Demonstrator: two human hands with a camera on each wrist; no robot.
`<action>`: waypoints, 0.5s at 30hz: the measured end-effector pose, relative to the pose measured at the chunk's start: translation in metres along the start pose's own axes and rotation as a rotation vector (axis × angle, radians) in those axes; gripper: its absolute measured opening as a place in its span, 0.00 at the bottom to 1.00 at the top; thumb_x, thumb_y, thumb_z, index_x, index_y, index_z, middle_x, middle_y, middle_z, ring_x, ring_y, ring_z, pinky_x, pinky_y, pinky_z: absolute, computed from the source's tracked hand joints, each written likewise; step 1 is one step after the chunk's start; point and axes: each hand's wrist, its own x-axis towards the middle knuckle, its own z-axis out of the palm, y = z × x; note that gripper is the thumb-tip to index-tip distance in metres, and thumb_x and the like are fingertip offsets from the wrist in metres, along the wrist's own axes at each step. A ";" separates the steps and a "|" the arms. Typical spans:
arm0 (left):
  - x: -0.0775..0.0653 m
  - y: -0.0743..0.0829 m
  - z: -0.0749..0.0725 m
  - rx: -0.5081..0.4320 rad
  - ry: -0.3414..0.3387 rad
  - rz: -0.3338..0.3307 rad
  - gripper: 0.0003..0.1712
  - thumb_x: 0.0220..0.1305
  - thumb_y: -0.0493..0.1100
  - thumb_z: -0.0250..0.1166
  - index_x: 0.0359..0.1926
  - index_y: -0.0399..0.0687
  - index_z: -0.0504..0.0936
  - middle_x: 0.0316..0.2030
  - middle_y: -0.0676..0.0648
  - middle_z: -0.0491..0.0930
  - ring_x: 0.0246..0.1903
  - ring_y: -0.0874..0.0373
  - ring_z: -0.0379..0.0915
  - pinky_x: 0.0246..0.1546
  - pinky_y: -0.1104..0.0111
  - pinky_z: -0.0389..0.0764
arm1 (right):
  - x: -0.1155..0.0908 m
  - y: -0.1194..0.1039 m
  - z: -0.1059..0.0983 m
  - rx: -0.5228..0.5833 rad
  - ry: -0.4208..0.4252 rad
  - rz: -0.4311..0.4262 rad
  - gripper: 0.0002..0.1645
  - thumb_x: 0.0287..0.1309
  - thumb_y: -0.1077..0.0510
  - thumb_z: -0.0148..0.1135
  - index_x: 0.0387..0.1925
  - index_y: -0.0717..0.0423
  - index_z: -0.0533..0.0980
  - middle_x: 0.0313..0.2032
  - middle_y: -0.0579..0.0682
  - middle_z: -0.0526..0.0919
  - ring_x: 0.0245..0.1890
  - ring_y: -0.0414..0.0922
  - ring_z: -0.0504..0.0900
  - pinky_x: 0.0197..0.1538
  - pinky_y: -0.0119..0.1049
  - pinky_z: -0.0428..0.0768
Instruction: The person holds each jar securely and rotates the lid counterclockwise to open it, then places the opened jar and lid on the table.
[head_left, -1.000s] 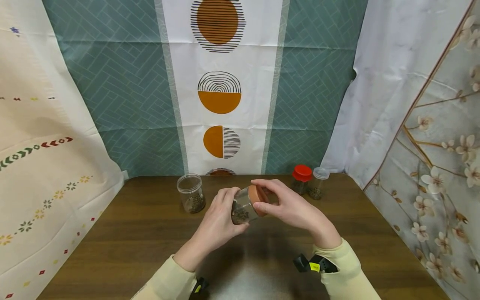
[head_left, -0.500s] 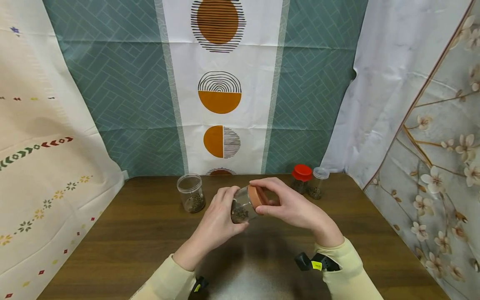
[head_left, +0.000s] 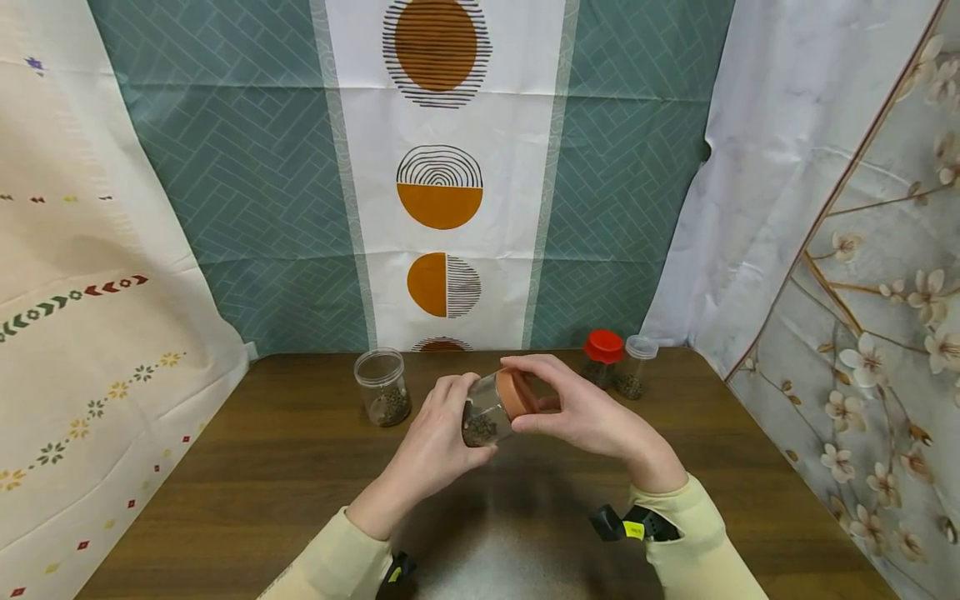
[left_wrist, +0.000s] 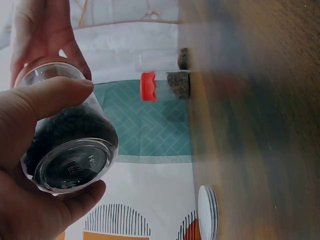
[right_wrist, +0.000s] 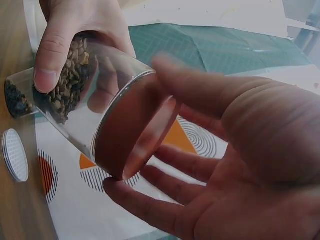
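Observation:
My left hand (head_left: pixel 438 437) grips a clear jar (head_left: pixel 484 408) around its lower body and holds it tilted above the table. Dark, seed-like bits (right_wrist: pixel 74 75) lie inside it, toward the base. An orange-brown lid (head_left: pixel 516 393) sits on the jar's mouth, which points up to the right. My right hand (head_left: pixel 585 408) holds this lid by its rim, thumb on one side and fingertips on the other. In the left wrist view the jar's round base (left_wrist: pixel 75 165) faces the camera, and the left thumb (left_wrist: pixel 60 97) crosses the jar's side.
An uncovered clear jar (head_left: pixel 381 387) with similar bits stands at the back left of the wooden table (head_left: pixel 300 467). At the back right are a red-lidded jar (head_left: pixel 602 354) and a white-capped one (head_left: pixel 636 367). A white lid (left_wrist: pixel 208 212) lies on the table.
My right hand has shifted slightly to the right and its thumb has moved on the lid's rim. The jar and my left hand have hardly moved.

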 end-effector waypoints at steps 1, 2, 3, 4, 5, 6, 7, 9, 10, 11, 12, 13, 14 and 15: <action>0.000 0.000 0.000 0.000 -0.002 -0.001 0.57 0.46 0.42 0.93 0.73 0.42 0.69 0.63 0.39 0.74 0.56 0.45 0.75 0.57 0.51 0.84 | 0.000 0.000 0.000 -0.015 0.010 0.022 0.44 0.71 0.53 0.77 0.82 0.44 0.68 0.76 0.53 0.69 0.70 0.56 0.73 0.69 0.57 0.80; 0.000 0.000 0.001 0.000 -0.003 -0.001 0.57 0.46 0.42 0.93 0.73 0.42 0.69 0.63 0.39 0.74 0.56 0.45 0.75 0.57 0.51 0.84 | 0.000 -0.001 0.000 -0.031 0.022 0.049 0.44 0.72 0.50 0.76 0.83 0.43 0.68 0.76 0.52 0.70 0.71 0.56 0.73 0.69 0.59 0.78; 0.000 0.000 0.001 0.000 -0.005 -0.002 0.57 0.46 0.42 0.93 0.73 0.42 0.69 0.63 0.39 0.74 0.56 0.45 0.75 0.56 0.51 0.84 | -0.001 -0.002 0.000 -0.045 0.032 0.076 0.43 0.73 0.46 0.74 0.83 0.42 0.67 0.75 0.52 0.70 0.72 0.56 0.72 0.70 0.60 0.77; 0.000 0.000 0.001 0.002 -0.005 -0.002 0.57 0.46 0.42 0.93 0.73 0.42 0.69 0.63 0.39 0.74 0.56 0.45 0.75 0.56 0.52 0.84 | 0.000 -0.002 0.000 -0.063 0.041 0.103 0.43 0.74 0.43 0.73 0.83 0.41 0.67 0.75 0.52 0.71 0.73 0.56 0.72 0.71 0.62 0.76; 0.000 0.000 0.001 0.004 -0.007 -0.003 0.57 0.46 0.42 0.93 0.73 0.42 0.69 0.62 0.39 0.74 0.56 0.46 0.74 0.56 0.52 0.84 | 0.000 -0.003 0.000 -0.080 0.049 0.128 0.42 0.75 0.40 0.71 0.83 0.40 0.67 0.74 0.52 0.72 0.73 0.56 0.72 0.71 0.62 0.75; 0.000 0.000 0.002 0.003 -0.007 -0.003 0.57 0.46 0.42 0.93 0.73 0.42 0.69 0.62 0.40 0.74 0.56 0.46 0.74 0.56 0.52 0.84 | 0.001 -0.003 0.001 -0.099 0.053 0.148 0.42 0.75 0.38 0.70 0.83 0.40 0.67 0.74 0.51 0.73 0.72 0.55 0.72 0.71 0.62 0.75; 0.000 0.000 0.002 0.002 -0.007 -0.003 0.57 0.46 0.42 0.93 0.73 0.42 0.69 0.62 0.40 0.74 0.56 0.46 0.74 0.56 0.52 0.84 | 0.002 -0.004 0.001 -0.108 0.055 0.165 0.42 0.75 0.38 0.69 0.83 0.40 0.67 0.72 0.51 0.74 0.72 0.54 0.74 0.71 0.61 0.75; 0.000 0.001 0.002 0.005 -0.009 -0.003 0.57 0.47 0.42 0.93 0.73 0.43 0.69 0.62 0.40 0.74 0.56 0.46 0.74 0.55 0.52 0.84 | 0.003 -0.005 0.002 -0.116 0.049 0.186 0.42 0.75 0.38 0.69 0.82 0.43 0.68 0.69 0.51 0.77 0.69 0.53 0.76 0.69 0.59 0.78; 0.000 0.001 0.002 0.004 -0.009 -0.002 0.57 0.47 0.42 0.93 0.73 0.43 0.69 0.62 0.40 0.74 0.56 0.46 0.74 0.55 0.52 0.84 | 0.004 -0.005 0.003 -0.117 0.045 0.192 0.42 0.75 0.38 0.69 0.82 0.44 0.68 0.68 0.50 0.78 0.67 0.52 0.78 0.68 0.57 0.79; 0.000 0.001 0.002 0.003 -0.009 -0.001 0.56 0.47 0.43 0.93 0.73 0.43 0.69 0.62 0.40 0.74 0.56 0.46 0.74 0.55 0.52 0.84 | 0.005 -0.005 0.003 -0.116 0.041 0.195 0.42 0.75 0.38 0.70 0.82 0.46 0.68 0.66 0.50 0.79 0.66 0.51 0.79 0.67 0.56 0.80; 0.000 0.002 0.002 0.004 -0.009 0.000 0.56 0.47 0.43 0.93 0.73 0.43 0.69 0.63 0.40 0.73 0.56 0.46 0.74 0.55 0.52 0.83 | 0.006 -0.005 0.003 -0.114 0.039 0.198 0.42 0.75 0.39 0.70 0.82 0.48 0.69 0.65 0.50 0.81 0.65 0.51 0.80 0.66 0.54 0.80; 0.000 0.002 0.002 0.002 -0.010 0.002 0.56 0.47 0.43 0.93 0.73 0.43 0.69 0.63 0.40 0.73 0.56 0.46 0.74 0.55 0.52 0.83 | 0.006 -0.005 0.003 -0.113 0.038 0.201 0.42 0.75 0.39 0.70 0.81 0.49 0.69 0.64 0.49 0.82 0.64 0.50 0.81 0.66 0.54 0.81; 0.000 0.002 0.002 0.003 -0.011 0.003 0.56 0.47 0.43 0.93 0.73 0.43 0.69 0.63 0.40 0.73 0.56 0.46 0.74 0.55 0.52 0.83 | 0.006 -0.005 0.003 -0.109 0.037 0.202 0.42 0.75 0.39 0.71 0.81 0.50 0.69 0.63 0.49 0.82 0.63 0.50 0.81 0.66 0.54 0.81; 0.000 0.003 0.002 0.002 -0.012 0.004 0.56 0.47 0.43 0.93 0.73 0.43 0.69 0.63 0.40 0.73 0.57 0.46 0.74 0.55 0.52 0.83 | 0.007 -0.006 0.003 -0.106 0.037 0.202 0.43 0.74 0.39 0.71 0.81 0.50 0.69 0.62 0.49 0.83 0.62 0.50 0.81 0.65 0.54 0.81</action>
